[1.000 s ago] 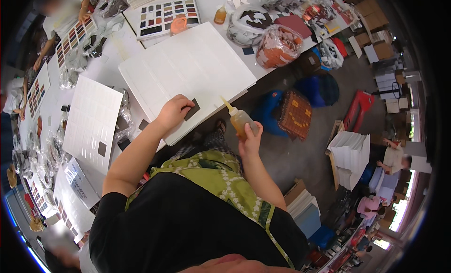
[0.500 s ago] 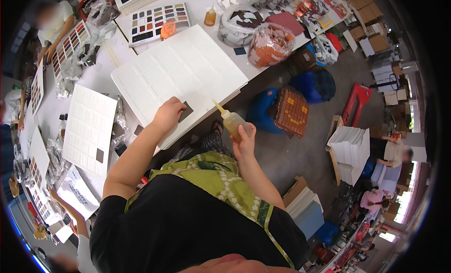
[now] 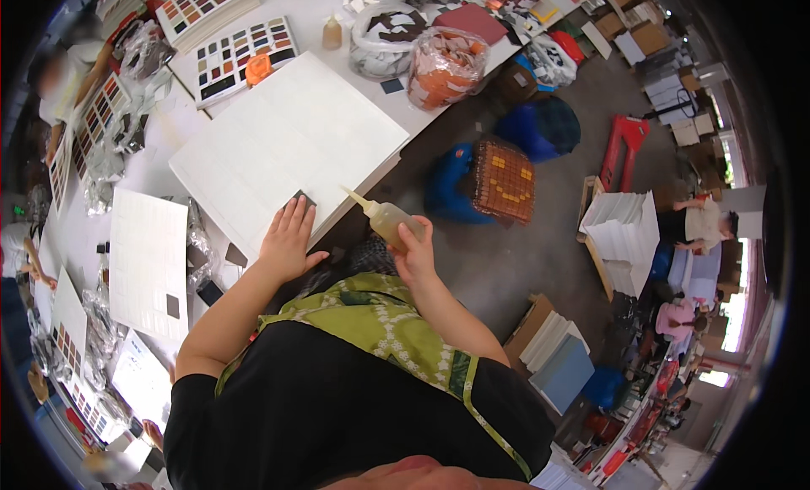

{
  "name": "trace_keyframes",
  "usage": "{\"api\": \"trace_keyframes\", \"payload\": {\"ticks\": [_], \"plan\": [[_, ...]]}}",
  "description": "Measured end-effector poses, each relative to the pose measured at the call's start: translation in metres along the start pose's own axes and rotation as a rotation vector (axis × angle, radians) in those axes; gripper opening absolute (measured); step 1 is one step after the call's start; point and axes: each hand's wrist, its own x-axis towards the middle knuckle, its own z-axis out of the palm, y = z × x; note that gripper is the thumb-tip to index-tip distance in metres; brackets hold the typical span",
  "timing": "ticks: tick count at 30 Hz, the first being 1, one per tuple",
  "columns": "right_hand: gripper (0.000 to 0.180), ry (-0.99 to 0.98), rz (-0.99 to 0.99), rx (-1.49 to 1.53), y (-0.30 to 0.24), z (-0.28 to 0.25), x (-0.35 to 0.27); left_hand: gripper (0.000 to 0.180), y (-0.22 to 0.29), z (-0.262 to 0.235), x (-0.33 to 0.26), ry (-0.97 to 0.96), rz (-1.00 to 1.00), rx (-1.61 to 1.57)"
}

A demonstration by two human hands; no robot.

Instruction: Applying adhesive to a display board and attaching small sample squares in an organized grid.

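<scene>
My left hand [image 3: 287,241] lies flat with fingers stretched over a small dark grey swatch [image 3: 309,200] at the near corner of a large white board [image 3: 278,123], the top one of a stack. Part of the swatch is hidden under the fingers. My right hand [image 3: 413,252] is wrapped round a squeeze bottle [image 3: 386,219] of yellowish liquid. Its thin nozzle points up and left, just off the stack's near edge. Left of the stack, another white board [image 3: 143,245] with faint cells carries one dark swatch [image 3: 173,306].
Colour sample boards [image 3: 245,58], an orange roll [image 3: 258,69], a second bottle [image 3: 332,34] and bags of scraps [image 3: 445,68] stand farther back. Right of the table are a stool with a beaded cover [image 3: 504,184], a red pallet jack [image 3: 624,148] and stacked sheets [image 3: 620,237]. People work at left.
My left hand has gone from pinching the swatch's edge to lying flat on it. The bottle's nozzle has tilted further left. The whole view has shifted slightly.
</scene>
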Motion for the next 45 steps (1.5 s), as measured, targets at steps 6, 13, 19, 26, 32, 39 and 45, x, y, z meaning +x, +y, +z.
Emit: {"api": "trace_keyframes", "payload": {"ticks": [6, 13, 19, 26, 32, 39, 45], "plan": [[0.035, 0.000, 0.003, 0.006, 0.002, -0.005, -0.001, 0.091, -0.005, 0.004, 0.003, 0.044, 0.043, -0.042], [0.035, -0.050, 0.015, -0.020, 0.004, -0.001, 0.004, 0.091, -0.012, 0.000, 0.003, 0.033, 0.062, -0.057], [0.036, -0.097, -0.077, -0.058, 0.005, 0.023, 0.039, 0.091, -0.010, -0.001, 0.011, 0.074, 0.128, -0.132], [0.042, -0.321, -0.076, 0.096, 0.029, 0.085, 0.073, 0.090, 0.006, 0.014, 0.024, 0.057, -0.095, 0.054], [0.037, -0.295, -0.146, 0.090, 0.016, 0.089, 0.047, 0.091, 0.001, 0.036, 0.032, 0.002, -0.057, 0.070], [0.037, -0.272, -0.085, 0.042, 0.027, 0.095, 0.073, 0.073, -0.048, 0.053, 0.017, 0.509, -0.028, -0.727], [0.039, -0.312, -0.057, 0.121, 0.038, 0.103, 0.077, 0.080, -0.161, 0.143, -0.076, 0.911, -0.337, 0.374]]}}
